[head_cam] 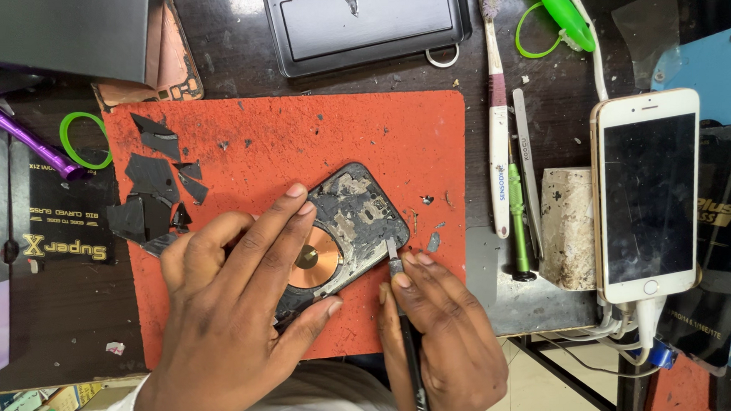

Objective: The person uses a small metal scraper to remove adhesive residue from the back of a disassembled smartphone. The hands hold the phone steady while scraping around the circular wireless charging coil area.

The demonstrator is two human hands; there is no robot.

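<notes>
Lower left part of the phone back (346, 231) covered by the left hand (238, 312), lower end of the scraping tool (409, 345) hidden behind the right hand (448, 343), tray (364, 22) above the phone back cut off by the top edge, fragments (152, 192) left of the phone back too small to be identified.

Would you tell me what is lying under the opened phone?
The opened phone lies on the orange mat, among black shards. The left hand covers its lower end, so the mat there is hidden.

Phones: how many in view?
2. Opened phone on the red mat, under left hand; white phone at right. More may be hidden.
</notes>
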